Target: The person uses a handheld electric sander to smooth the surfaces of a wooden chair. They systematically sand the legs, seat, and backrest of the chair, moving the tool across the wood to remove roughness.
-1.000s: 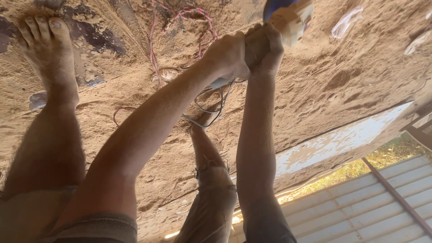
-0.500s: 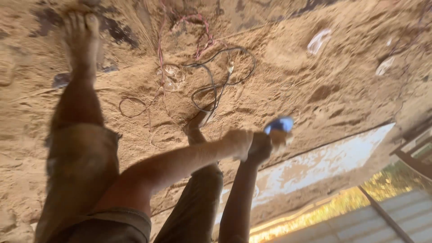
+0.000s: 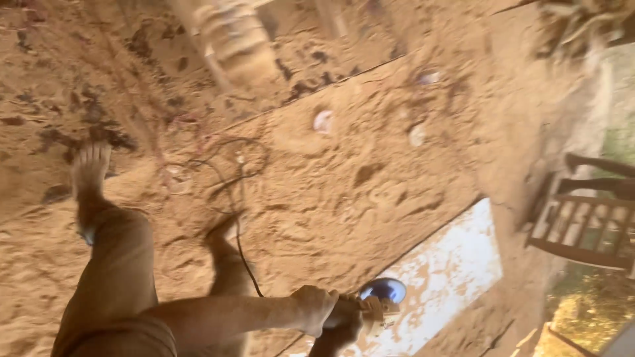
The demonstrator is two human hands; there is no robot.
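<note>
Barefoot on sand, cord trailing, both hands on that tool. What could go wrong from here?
1. The cord runs from the tool past the bare feet and tangles with loose wires on the sand: likely a trip or snag.
2. Both hands grip close behind the tool's blue disc; a slip could put fingers against it.
3. Bare feet have no protection if the tool drops.

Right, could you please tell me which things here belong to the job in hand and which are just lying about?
In use:
- power tool, gripped by left hand and right hand
- its cable
- white-patched board

Lying about:
- wooden chair
- pale scraps on the sand
</note>
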